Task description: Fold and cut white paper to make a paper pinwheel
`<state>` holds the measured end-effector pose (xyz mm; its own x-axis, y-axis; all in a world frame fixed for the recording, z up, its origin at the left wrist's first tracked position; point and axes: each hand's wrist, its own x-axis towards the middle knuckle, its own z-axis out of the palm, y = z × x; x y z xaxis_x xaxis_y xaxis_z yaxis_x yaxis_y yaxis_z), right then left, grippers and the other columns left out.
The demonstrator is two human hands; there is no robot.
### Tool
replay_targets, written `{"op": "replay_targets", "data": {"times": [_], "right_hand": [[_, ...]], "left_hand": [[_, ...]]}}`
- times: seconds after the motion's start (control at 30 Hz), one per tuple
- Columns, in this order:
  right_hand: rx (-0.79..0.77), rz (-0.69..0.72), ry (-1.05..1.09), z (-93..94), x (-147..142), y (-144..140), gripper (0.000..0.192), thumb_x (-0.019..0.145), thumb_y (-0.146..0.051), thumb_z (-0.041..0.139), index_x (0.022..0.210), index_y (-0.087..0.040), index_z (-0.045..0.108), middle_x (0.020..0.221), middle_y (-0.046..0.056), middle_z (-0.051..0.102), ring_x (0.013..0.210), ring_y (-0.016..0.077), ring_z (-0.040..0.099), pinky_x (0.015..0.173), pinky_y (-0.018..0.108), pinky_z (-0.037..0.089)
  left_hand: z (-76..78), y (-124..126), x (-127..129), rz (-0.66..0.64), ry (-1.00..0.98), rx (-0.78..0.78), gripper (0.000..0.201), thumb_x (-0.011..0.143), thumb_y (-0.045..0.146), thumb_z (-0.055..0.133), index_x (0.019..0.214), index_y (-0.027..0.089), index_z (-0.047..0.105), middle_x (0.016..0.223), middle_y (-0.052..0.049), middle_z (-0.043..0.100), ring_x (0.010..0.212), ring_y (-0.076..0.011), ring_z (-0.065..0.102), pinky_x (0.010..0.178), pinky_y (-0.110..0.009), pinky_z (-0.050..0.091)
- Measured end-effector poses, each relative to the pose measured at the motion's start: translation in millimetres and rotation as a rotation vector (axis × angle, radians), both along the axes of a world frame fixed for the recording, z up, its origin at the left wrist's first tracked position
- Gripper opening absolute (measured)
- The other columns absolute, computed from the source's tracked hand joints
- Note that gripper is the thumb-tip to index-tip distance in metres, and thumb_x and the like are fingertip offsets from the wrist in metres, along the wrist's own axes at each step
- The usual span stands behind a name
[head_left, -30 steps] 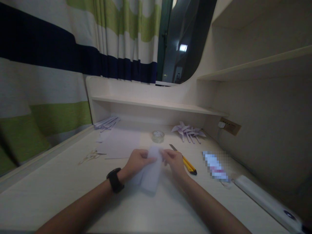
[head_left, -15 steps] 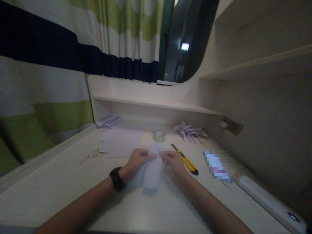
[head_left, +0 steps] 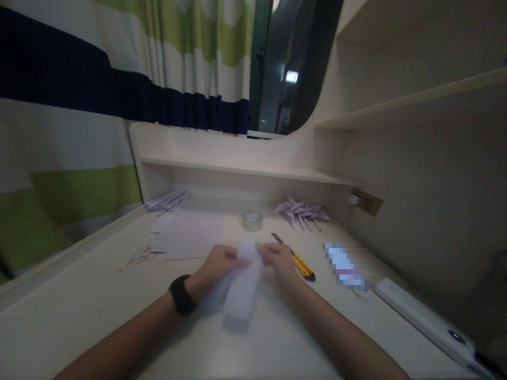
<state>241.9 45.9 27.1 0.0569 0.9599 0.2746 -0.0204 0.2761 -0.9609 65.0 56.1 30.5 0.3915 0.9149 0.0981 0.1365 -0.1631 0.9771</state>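
A long folded strip of white paper (head_left: 242,287) is held just above the desk (head_left: 99,301), its near end pointing toward me. My left hand (head_left: 219,264), with a black watch on the wrist, pinches the strip's far left edge. My right hand (head_left: 279,260) pinches the far right edge. Both thumbs press on the top end of the paper. A second fold of the paper (head_left: 216,298) hangs below my left hand.
A yellow utility knife (head_left: 299,260) lies right of my right hand. Behind are a tape roll (head_left: 252,220), folded paper pinwheels (head_left: 300,210), a flat sheet (head_left: 190,232), scissors (head_left: 138,257), paper strips (head_left: 166,200), a pixelated packet (head_left: 344,264) and a white device (head_left: 428,319).
The hands stay pinched on the paper's top end; the strip has narrowed and shifted slightly left and lower in the picture as my head turned.
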Motion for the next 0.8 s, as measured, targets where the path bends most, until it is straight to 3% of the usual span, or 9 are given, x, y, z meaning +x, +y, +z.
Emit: {"op": "replay_targets", "data": {"times": [0.23,0.4,0.8], "right_hand": [[-0.042,-0.02,0.105,-4.6,0,3,0.037,0.069,-0.043,0.068,0.048,-0.014,0.058,0.045,-0.002,0.048,0.043,0.0085,0.04,0.043,0.023,0.03],[-0.124,0.08,0.055,-9.9,1,6,0.037,0.068,-0.049,0.068,0.067,-0.012,0.069,0.058,0.004,0.062,0.052,0.0119,0.052,0.046,0.022,0.035],[-0.118,0.135,-0.008,-21.4,-1,11,0.036,0.062,-0.047,0.073,0.059,-0.011,0.07,0.05,0.003,0.059,0.047,0.0102,0.047,0.048,0.023,0.034]], "left_hand": [[-2.0,3,-1,-0.027,0.023,0.021,0.032,0.063,0.04,0.074,0.07,0.009,0.072,0.06,-0.005,0.063,0.051,-0.0128,0.051,0.05,-0.023,0.035],[-2.1,2,-1,0.057,-0.031,0.021,0.032,0.065,0.039,0.073,0.072,0.009,0.071,0.064,-0.007,0.065,0.054,-0.0139,0.054,0.051,-0.024,0.036],[-2.2,2,0,0.141,-0.076,-0.012,0.031,0.064,0.039,0.073,0.069,0.008,0.07,0.062,-0.007,0.065,0.052,-0.0139,0.054,0.049,-0.024,0.037]]}}
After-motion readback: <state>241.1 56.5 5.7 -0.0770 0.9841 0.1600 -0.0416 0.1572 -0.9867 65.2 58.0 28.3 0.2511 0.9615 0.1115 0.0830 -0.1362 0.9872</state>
